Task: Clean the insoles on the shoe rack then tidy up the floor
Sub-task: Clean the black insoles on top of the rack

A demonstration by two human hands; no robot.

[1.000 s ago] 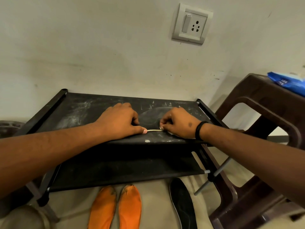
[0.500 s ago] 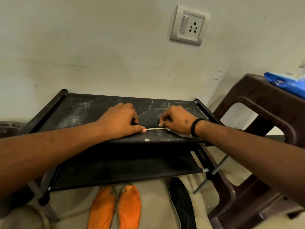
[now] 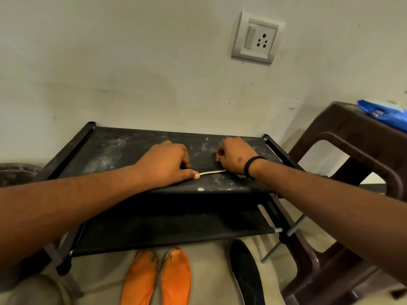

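Observation:
A dark insole (image 3: pixel 203 160) with a pale edge lies on the dusty top shelf of the black shoe rack (image 3: pixel 114 148). My left hand (image 3: pixel 164 165) holds its left end, fingers curled and thumb pressed on the pale edge. At the insole's right end, my right hand (image 3: pixel 235 157) has its fingers curled, apparently round a wipe that is almost wholly hidden under the palm. Two orange insoles (image 3: pixel 157 280) and a black insole (image 3: pixel 246 274) lie on the floor in front of the rack.
A brown plastic stool (image 3: pixel 343 155) stands right of the rack, with a blue wipes packet (image 3: pixel 385 115) on top. The wall with a socket (image 3: pixel 256 38) is directly behind. A dark round object (image 3: pixel 15 172) sits at the left edge.
My right hand has slid slightly toward the wall across the insole, and the white wipe seen under it earlier is now nearly hidden. My left hand has stayed in place.

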